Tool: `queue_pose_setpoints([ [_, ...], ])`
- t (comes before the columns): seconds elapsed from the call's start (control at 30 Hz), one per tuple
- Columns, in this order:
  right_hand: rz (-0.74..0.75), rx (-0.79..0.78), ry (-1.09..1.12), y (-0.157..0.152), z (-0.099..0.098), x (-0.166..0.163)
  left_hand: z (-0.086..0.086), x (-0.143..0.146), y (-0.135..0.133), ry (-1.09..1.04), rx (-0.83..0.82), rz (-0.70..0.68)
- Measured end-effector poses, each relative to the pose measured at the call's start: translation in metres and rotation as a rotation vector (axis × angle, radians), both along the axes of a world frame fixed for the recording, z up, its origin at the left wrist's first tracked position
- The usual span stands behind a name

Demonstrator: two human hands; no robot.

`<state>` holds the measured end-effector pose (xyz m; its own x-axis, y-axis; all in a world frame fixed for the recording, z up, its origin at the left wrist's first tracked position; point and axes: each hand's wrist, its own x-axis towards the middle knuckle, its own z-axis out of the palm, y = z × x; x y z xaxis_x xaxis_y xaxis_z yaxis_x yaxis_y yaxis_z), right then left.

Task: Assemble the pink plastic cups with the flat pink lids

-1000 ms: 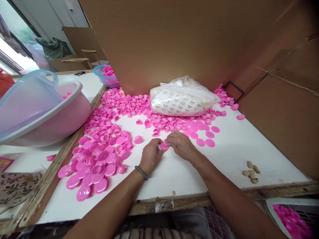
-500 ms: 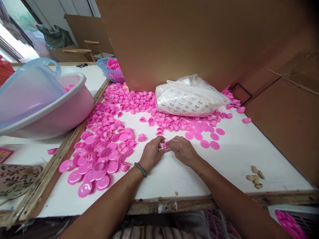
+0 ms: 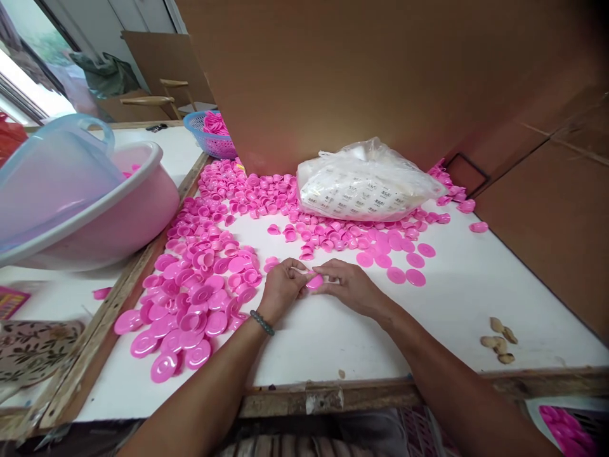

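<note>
Between the fingertips of both hands is a small pink plastic toy saucer [image 3: 314, 282], its round face tilted toward me; whether a cup is attached behind it is hidden. My left hand [image 3: 284, 289], with a beaded bracelet above it, pinches the saucer's left side. My right hand [image 3: 349, 285] grips its right edge with thumb and fingers. Several flat pink discs [image 3: 396, 275] lie to the right of my hands. On the left spreads a heap of pink toy cups and saucers [image 3: 202, 295]. Beyond my hands, many small pink cups [image 3: 328, 238] lie in a band.
A clear plastic bag [image 3: 366, 184] rests on the cups against a tall cardboard sheet [image 3: 333, 82]. Left of a wooden strip [image 3: 128, 279] stands a large pink basin [image 3: 137, 209]. Farther back is a blue basket [image 3: 204, 136]. Peanuts [image 3: 499, 343] lie near the table's front edge.
The pink piece has turned so its round face shows more. My fingers have shifted around it, and the right-hand fingers have spread a little. The view has moved slightly.
</note>
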<state>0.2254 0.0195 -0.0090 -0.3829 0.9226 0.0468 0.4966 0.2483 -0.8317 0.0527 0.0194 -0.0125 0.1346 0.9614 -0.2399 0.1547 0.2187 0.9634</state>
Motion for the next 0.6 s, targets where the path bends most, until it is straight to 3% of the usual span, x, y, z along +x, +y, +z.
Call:
queue_pose_setpoints([
  [0.1, 0.037, 0.143, -0.139, 0.001, -0.006, -0.002, 0.000, 0.000, 0.002, -0.064, -0.120, 0.013],
  [0.3, 0.036, 0.222, -0.256, 0.004, -0.007, -0.006, -0.004, 0.000, 0.004, -0.024, -0.152, -0.003],
  [0.6, -0.004, 0.186, -0.253, -0.003, -0.001, -0.011, -0.003, -0.001, 0.005, -0.080, -0.101, -0.019],
])
